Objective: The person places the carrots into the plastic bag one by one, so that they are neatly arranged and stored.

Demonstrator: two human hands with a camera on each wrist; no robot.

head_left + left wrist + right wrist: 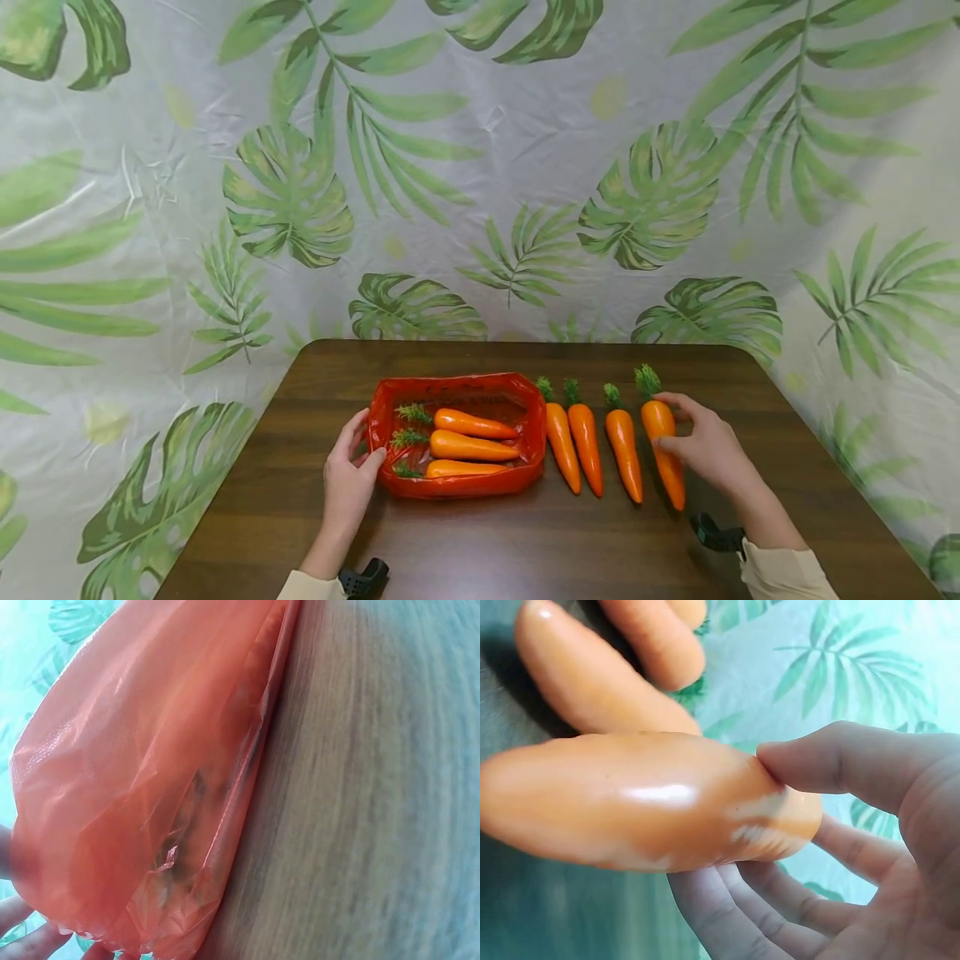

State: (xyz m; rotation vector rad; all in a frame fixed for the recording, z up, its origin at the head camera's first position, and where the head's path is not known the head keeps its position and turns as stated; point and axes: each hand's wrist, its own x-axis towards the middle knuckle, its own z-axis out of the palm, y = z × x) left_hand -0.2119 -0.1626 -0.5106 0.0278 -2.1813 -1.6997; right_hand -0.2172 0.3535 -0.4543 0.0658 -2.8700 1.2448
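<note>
Right hand (711, 443): thumb and bent fingers pinch the rightmost carrot (663, 429) near its leafy end; gap only as wide as the carrot. Right wrist view gives thumb on one side, fingers on the other. Cannot tell whether this carrot rests on the bench (465, 550) or is slightly raised. Green top (647, 380) points away from the person, tip toward them.

Left hand (354, 477): partly closed, thumb and fingers bent about the left end of the red plastic bag (472, 487), gripping its wall. Left wrist view: fingertips along the bag's edge, film thin enough that blurred dark shapes show through.

Bag sits left of centre on the bench, mouth up, rim spread wide. Three carrots inside, lying crosswise one nearer than the next: far carrot (474, 423), middle carrot (472, 446), near carrot (465, 468). Green tops to the left, tips to the right.

Between bag and right hand, three more in a row, tops away: first loose carrot (561, 446) just beside the bag's right wall, second loose carrot (585, 448) close by it, third loose carrot (623, 454) a little apart.

Cream sleeves (787, 571); dark wristband (716, 533) at each wrist. Bench dark brown, wood-grained. Beyond it, pale sheet (525, 150) printed with green leaves.
</note>
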